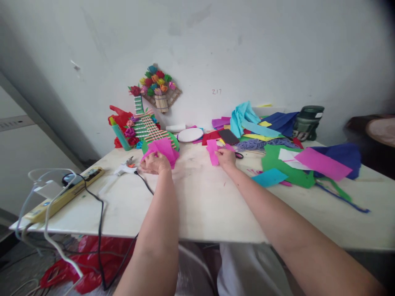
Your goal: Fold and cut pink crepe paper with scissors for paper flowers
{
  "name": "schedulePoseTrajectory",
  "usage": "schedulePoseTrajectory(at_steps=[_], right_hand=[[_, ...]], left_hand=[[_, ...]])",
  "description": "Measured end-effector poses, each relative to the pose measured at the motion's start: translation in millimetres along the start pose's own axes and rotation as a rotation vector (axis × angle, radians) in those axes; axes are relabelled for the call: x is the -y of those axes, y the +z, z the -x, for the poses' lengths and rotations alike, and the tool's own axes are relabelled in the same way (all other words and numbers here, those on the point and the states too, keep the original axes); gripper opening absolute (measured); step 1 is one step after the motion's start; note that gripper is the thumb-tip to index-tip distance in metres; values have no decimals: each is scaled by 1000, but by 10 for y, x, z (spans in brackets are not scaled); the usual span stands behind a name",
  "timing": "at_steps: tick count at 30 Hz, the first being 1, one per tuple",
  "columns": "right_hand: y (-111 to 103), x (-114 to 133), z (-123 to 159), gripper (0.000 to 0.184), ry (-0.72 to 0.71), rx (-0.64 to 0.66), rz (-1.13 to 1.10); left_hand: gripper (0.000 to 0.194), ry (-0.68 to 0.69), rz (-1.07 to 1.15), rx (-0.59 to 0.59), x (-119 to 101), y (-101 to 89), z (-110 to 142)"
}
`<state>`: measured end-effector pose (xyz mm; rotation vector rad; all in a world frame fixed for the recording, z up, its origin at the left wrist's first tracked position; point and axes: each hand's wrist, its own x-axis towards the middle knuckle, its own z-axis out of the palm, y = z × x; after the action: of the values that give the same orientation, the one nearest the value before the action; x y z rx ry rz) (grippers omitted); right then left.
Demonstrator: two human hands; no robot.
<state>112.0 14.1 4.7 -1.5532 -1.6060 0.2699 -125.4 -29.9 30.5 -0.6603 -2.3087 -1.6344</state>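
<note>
My left hand (pixel 156 163) is closed on a piece of bright pink crepe paper (pixel 165 149), just in front of a green paper-covered craft guitar (pixel 141 128). Its fingertips are partly hidden by the paper. A smaller pink paper piece (pixel 212 153) is pinched in my right hand (pixel 226 158), over the middle of the table. Black-handled scissors (pixel 239 155) lie beside the right hand, mostly hidden. To the left of my left hand rests a white hot glue gun (pixel 125 167) with a black cord.
Coloured paper sheets (pixel 288 164) and a dark jar (pixel 307 122) cover the right side of the white table (pixel 212 205). A phone (pixel 228 136) and white oval disc (pixel 190 134) lie behind my hands. At left are a glue bottle (pixel 121 136), power strip (pixel 66 193) and loose cables.
</note>
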Motion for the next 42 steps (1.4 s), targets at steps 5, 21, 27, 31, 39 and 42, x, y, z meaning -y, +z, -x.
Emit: schedulePoseTrajectory(at_steps=[5, 21, 27, 31, 39, 42], right_hand=[[-7, 28, 16, 23, 23, 16, 14], [1, 54, 27, 21, 51, 23, 42], [4, 50, 36, 21, 30, 2, 49], [2, 48, 34, 22, 8, -21, 73], [-25, 121, 85, 23, -24, -85, 138], [-42, 175, 138, 25, -100, -57, 193]], left_hand=[[34, -60, 63, -79, 107, 63, -4], [32, 306, 16, 328, -94, 215, 223], [39, -62, 93, 352, 48, 180, 80], [34, -37, 147, 339, 33, 186, 109], [21, -19, 562, 759, -318, 235, 520], [32, -178, 817, 1155, -407, 236, 781]])
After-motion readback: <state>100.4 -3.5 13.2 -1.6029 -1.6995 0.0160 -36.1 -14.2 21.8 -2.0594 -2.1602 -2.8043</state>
